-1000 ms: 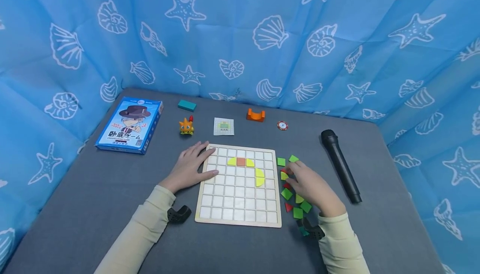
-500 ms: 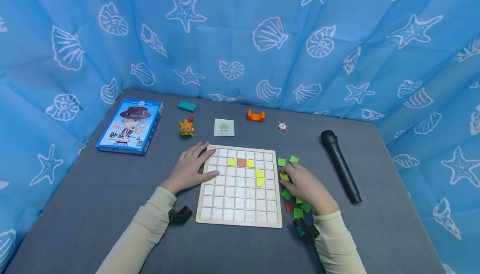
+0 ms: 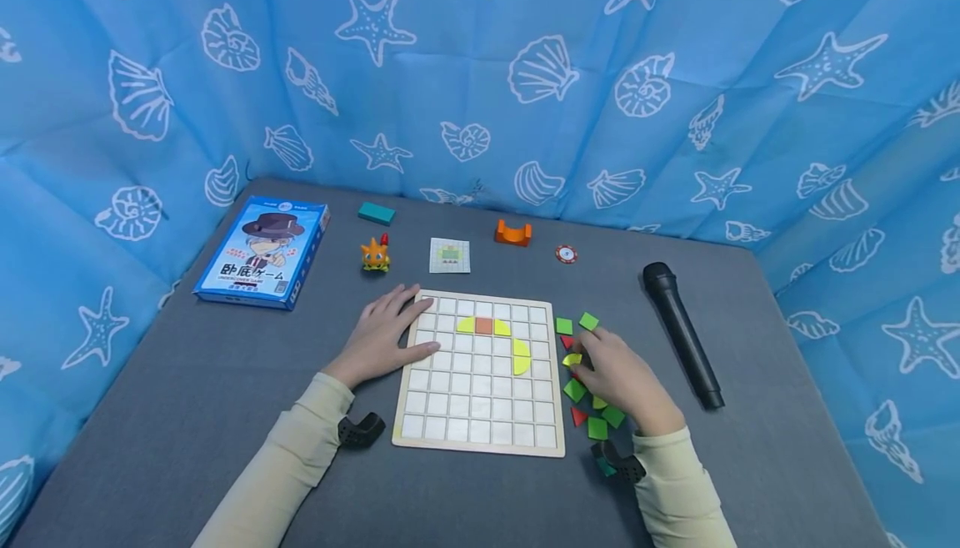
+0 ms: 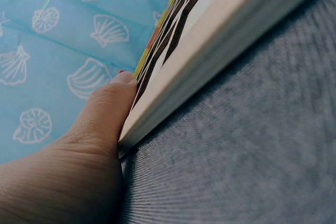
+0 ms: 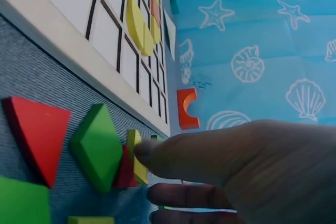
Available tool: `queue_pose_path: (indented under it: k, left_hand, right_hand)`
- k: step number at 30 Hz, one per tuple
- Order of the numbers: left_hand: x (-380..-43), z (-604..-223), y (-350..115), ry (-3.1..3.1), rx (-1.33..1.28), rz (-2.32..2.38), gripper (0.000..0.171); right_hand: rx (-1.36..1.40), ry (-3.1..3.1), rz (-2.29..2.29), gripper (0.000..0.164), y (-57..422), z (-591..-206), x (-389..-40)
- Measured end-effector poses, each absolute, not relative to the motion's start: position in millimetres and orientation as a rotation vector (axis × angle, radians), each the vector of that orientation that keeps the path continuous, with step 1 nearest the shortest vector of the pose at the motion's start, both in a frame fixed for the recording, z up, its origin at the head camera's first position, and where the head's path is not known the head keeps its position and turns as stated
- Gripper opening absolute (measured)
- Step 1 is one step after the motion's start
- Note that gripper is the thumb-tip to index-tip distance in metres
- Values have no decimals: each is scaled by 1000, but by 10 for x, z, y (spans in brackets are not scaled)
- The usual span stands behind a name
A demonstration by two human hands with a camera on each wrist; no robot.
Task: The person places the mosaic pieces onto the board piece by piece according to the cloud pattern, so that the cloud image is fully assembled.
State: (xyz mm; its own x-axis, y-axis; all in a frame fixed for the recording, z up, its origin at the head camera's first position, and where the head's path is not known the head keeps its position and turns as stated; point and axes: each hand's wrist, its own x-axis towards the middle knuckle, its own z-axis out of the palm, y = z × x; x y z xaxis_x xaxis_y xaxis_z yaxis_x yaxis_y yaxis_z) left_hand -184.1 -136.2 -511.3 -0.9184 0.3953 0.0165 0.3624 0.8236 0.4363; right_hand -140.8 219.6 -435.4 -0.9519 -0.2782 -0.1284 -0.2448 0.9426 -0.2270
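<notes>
A square wooden board (image 3: 480, 446) with a grid of white cells lies mid-table. Set in its upper cells are a reddish-orange square tile (image 3: 483, 326) and several yellow curved tiles (image 3: 521, 356). My left hand (image 3: 384, 338) rests spread over the board's left edge, the thumb on its rim in the left wrist view. Just right of the board, my right hand (image 3: 618, 373) pinches a yellow curved tile (image 5: 137, 156) between thumb and fingers. That tile stands tilted among loose green squares (image 5: 97, 148) and red triangles (image 5: 39, 135), partly hidden by the hand.
A black microphone (image 3: 684, 335) lies at the right. Behind the board are a pattern card (image 3: 450, 256), an orange block (image 3: 513, 233), a poker chip (image 3: 566, 253), a toy figure (image 3: 375, 254) and a teal block (image 3: 377, 213). A blue game box (image 3: 262, 252) lies at the left.
My right hand shifted slightly left over the loose tiles, then a little back right, and the yellow tile under its fingers now shows tilted. The left hand stays on the board.
</notes>
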Motion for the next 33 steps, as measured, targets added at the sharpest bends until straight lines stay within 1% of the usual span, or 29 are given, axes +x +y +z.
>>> queue_pose_path:
  k: [3,10,19,25,31,33]
  left_hand:
    - [-1834,-5106,-1370,2930,610,686,82]
    - [-1808,-5133,-1385,2927,609,700,81]
    - [-1820,-5133,-1389,2944,624,687,81]
    - [-1830,-5123,-1384,2944,612,666,80]
    - [-1829,-5104,-1372,2941,627,711,69]
    - [-1831,-5100,-1373,2945,627,717,69]
  right_hand:
    - [-354,2910,-301,24,2177,-4372,-1423]
    - [-360,2931,-227,19,2129,-4431,-1436]
    - [-385,2942,-193,21,2106,-4394,-1454]
    - [-548,2960,-281,21,1967,-4311,-1456]
    - [-683,2966,-300,23,1774,-4233,-1513]
    - [-709,2974,-299,23,1693,-4223,-1544]
